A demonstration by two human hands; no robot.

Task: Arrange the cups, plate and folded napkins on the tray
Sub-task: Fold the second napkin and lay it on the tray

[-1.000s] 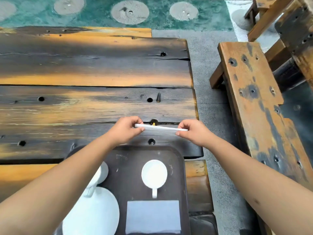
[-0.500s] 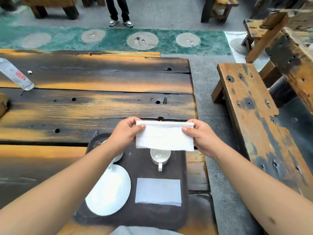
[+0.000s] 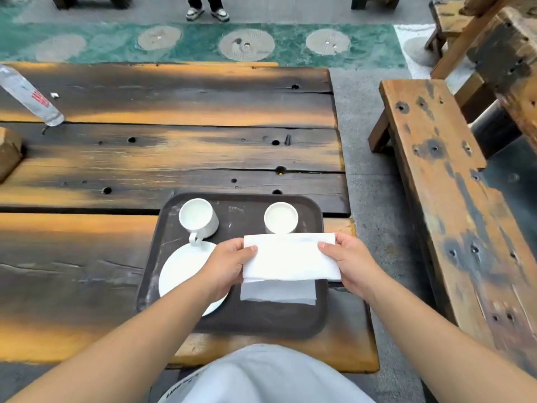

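A dark brown tray lies at the near edge of the wooden table. Two white cups stand at its far side: the left cup with its handle toward me, the right cup beside it. A white plate lies at the tray's near left, partly under my left arm. Both hands hold a folded white napkin flat above the tray's right half: my left hand pinches its left edge, my right hand its right edge. Beneath it a second folded napkin rests on the tray.
The wooden table stretches away from the tray. A plastic bottle lies at its far left, a wooden block at the left edge. A worn wooden bench stands to the right. Someone's shoes show beyond the table.
The napkin, first held edge-on beyond the tray, has turned flat and come toward me, down over the tray's right half above the resting napkin. The camera view has tilted up and back.
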